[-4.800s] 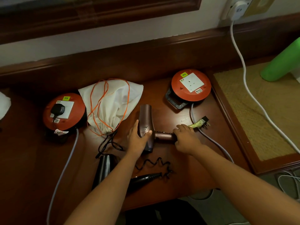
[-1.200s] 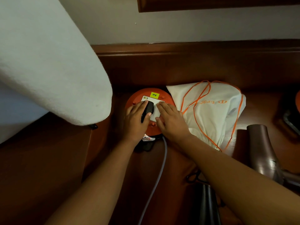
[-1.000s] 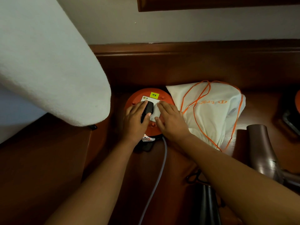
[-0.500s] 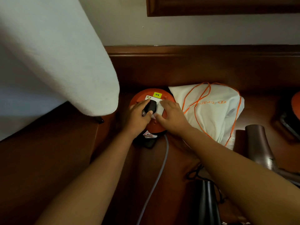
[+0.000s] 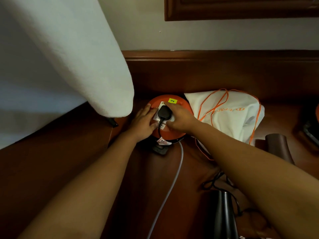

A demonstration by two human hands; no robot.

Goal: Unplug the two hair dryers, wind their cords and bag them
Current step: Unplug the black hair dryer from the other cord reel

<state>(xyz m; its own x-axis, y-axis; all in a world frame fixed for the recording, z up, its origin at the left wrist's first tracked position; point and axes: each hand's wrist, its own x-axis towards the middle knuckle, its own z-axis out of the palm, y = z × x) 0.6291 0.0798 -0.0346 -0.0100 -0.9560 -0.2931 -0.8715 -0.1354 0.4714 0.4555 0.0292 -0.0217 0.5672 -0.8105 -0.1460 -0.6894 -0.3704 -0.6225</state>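
Note:
A black plug [image 5: 164, 112] sits in the white socket on top of an orange cord reel [image 5: 172, 133]. My right hand [image 5: 181, 118] curls round the plug's right side, index finger over its top and thumb below it. My left hand [image 5: 143, 121] lies flat on the reel's left side with straight fingers. The plug's black cord runs down over the reel's front. A white drawstring bag [image 5: 229, 118] with orange strings lies just right of the reel. The black hair dryer [image 5: 222, 214] lies at the bottom right, the bronze hair dryer [image 5: 278, 145] at the right.
A large white padded board [image 5: 77, 57] overhangs the upper left, close to the reel. A grey cable [image 5: 169, 187] runs from the reel toward me across the wooden surface. Behind stands a dark wooden ledge [image 5: 224, 66]. A second reel [image 5: 317, 111] peeks in at the right edge.
My left hand has let go of the plug and now lies flat on the reel. My right hand has moved from the socket plate onto the plug.

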